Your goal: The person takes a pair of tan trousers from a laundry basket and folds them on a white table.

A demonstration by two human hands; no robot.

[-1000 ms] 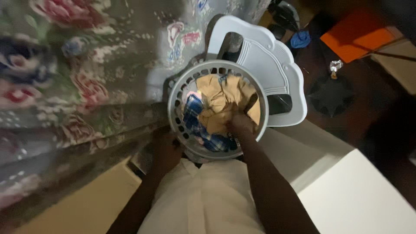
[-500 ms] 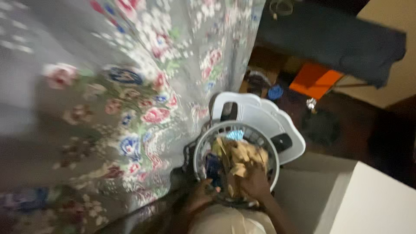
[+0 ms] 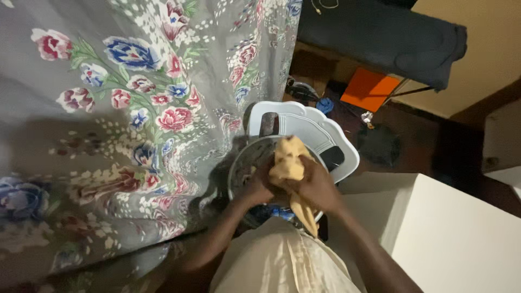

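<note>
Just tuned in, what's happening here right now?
A person stands over a round grey laundry basket that sits on a white plastic chair, next to a bed with a grey floral sheet. Both hands are closed on a tan cloth, held bunched above the basket with one end trailing down toward the person's body. The left hand takes the near side of the bundle, the right hand wraps over it. A little blue fabric shows low in the basket.
</note>
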